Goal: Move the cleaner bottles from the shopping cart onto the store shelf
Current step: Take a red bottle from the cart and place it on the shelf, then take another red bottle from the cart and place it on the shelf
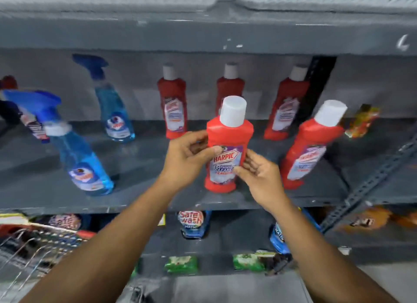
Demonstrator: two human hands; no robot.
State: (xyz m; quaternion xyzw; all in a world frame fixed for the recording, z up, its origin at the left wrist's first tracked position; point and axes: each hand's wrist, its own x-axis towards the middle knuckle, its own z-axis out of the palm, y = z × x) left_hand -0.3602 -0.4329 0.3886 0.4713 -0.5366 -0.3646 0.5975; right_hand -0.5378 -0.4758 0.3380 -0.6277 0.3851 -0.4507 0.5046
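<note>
Nearest, at the lower left, the wire rim of the shopping cart (33,244) shows, blurred; what lies in it cannot be made out. Both forearms reach up from the bottom edge to the grey store shelf (144,203).

Near the shelf's front edge, about at its middle, stands the red Harpic bottle (228,144) with a white cap, upright, its base on the shelf board. The left hand (187,158) holds it from its left side, thumb across the label and fingers curled round the shoulder. The right hand (259,174) grips its lower right side, thumb on the label and fingers half open behind. Both hands are closed on this one bottle.

Just to the right of it, also near the front edge, a second red bottle (309,149) stands on the shelf, apart from the hands. Toward the front left a blue spray bottle (74,153) stands.

Farther back along the shelf's rear edge stands a row of red bottles (172,106), three in number, the middle one partly hidden behind the held bottle. Left of them is another blue spray bottle (112,108). At the far right rear lies a small colourful packet (363,122), too blurred to read.

Below, the lower shelf carries blue Safewash pouches (194,223) and green packets (180,264).
</note>
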